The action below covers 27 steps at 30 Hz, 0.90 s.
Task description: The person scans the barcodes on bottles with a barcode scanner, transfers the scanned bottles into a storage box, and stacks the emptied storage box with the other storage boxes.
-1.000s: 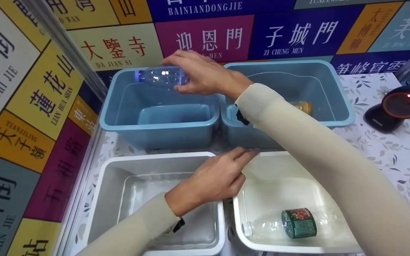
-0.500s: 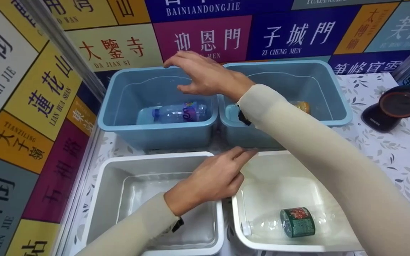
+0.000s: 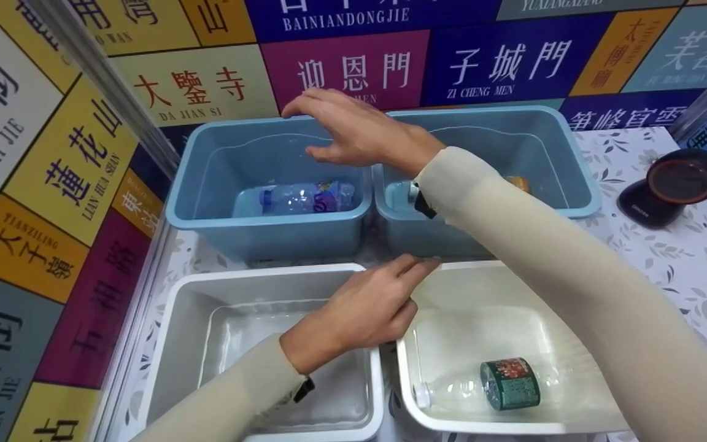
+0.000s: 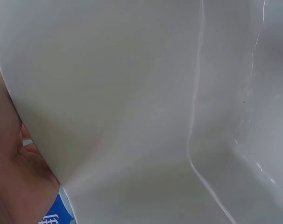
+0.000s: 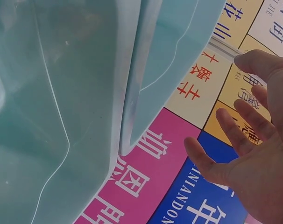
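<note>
A bare right hand (image 3: 359, 130) is hovering above the left pale-blue rectangular plastic bin (image 3: 267, 222), its grip released, thumb and fingers spread. Inside that bin a clear plastic bottle with a violet cap (image 3: 309, 197) is lying on its side, its purple, multicoloured label showing lettering too blurred to read. A bare left hand (image 3: 369, 304) is hanging by the adjoining rims of two whitish plastic bins (image 3: 267, 270), its grip slack, holding nothing. In the right whitish bin a clear bottle with a green-and-red label (image 3: 510, 383) is lying. Behind, a wall of coloured printed panels (image 3: 356, 70) is displaying "BAINIANDONGJIE", "DA JIAN SI" and "ZI CHENG MEN".
</note>
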Available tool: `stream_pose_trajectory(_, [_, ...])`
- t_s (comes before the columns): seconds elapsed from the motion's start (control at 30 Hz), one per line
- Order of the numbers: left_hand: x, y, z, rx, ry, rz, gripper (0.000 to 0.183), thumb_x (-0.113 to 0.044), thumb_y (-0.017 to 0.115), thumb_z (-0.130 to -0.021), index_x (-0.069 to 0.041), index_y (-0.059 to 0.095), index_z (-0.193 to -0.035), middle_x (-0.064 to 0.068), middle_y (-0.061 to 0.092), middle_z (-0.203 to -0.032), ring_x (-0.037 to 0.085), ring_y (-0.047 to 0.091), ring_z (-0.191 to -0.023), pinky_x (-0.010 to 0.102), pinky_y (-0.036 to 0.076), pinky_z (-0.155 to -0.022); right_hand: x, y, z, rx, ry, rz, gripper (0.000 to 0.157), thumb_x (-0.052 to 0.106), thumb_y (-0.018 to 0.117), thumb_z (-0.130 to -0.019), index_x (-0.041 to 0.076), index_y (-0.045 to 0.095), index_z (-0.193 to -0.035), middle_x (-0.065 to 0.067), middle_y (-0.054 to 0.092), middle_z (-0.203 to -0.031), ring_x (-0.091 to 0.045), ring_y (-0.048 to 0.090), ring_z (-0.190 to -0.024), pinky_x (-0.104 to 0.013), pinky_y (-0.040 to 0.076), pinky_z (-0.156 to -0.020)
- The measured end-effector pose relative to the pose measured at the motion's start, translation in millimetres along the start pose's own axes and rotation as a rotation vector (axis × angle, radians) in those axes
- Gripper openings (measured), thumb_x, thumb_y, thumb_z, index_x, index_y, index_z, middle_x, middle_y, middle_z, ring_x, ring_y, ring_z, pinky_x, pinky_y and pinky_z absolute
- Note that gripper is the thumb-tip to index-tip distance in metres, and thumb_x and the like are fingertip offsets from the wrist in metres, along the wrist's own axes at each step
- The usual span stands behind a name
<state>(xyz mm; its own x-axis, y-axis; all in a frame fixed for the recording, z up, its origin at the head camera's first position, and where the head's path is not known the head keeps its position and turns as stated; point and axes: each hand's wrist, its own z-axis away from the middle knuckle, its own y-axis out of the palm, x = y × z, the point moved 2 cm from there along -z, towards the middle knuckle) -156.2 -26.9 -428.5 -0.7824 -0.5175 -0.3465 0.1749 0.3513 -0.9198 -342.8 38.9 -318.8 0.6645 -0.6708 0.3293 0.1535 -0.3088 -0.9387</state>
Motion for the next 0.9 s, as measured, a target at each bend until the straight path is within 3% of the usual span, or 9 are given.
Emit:
stream_pose_trajectory(0.27, [-1.0,1.2,0.0,-0.02,0.017,0.002,0.062,-0.011,0.055,-0.099,-0.013,0.05,-0.161,0.007,0.068,-0.136,0.02,0.073,-0.106,0.039,0.063,-0.078,-6,-7.0,15,-0.058,-0.042,-0.033,0.06,0.031,0.071,-0.105,0.017,0.052,-0.159,-0.004,0.052,-0.162,-0.021,0.045,-0.154,-0.041,0.036,-0.131])
stream_pose_trajectory(0.57, [2.0,0.2,0.7,-0.004,-0.014,0.017,0.063,-0.012,0.058,-0.099,-0.013,0.05,-0.162,0.008,0.067,-0.142,0.021,0.073,-0.114,0.042,0.065,-0.084,-19,-15.7,39,-0.122,-0.036,-0.065,0.057,0.03,0.07,-0.106,0.016,0.053,-0.158,-0.004,0.054,-0.161,-0.02,0.047,-0.153,-0.039,0.037,-0.129])
stream_pose_trajectory(0.77, [0.5,2.9,-0.3,-0.015,-0.007,0.016,0.064,-0.011,0.058,-0.099,-0.014,0.05,-0.162,0.008,0.067,-0.141,0.021,0.074,-0.112,0.041,0.064,-0.084,-29,-22.5,59,-0.185,-0.054,-0.075,0.053,0.027,0.071,-0.105,0.014,0.057,-0.154,-0.007,0.058,-0.153,-0.021,0.058,-0.134,-0.038,0.049,-0.12])
stream_pose_trajectory(0.9, [0.5,2.3,-0.7,-0.015,-0.006,0.017,0.064,-0.011,0.058,-0.099,-0.013,0.05,-0.162,0.007,0.067,-0.141,0.021,0.074,-0.111,0.041,0.064,-0.084,-32,-29.1,70,-0.227,-0.085,-0.084,0.049,0.024,0.071,-0.105,0.011,0.06,-0.15,-0.008,0.061,-0.15,-0.021,0.06,-0.133,-0.038,0.049,-0.119])
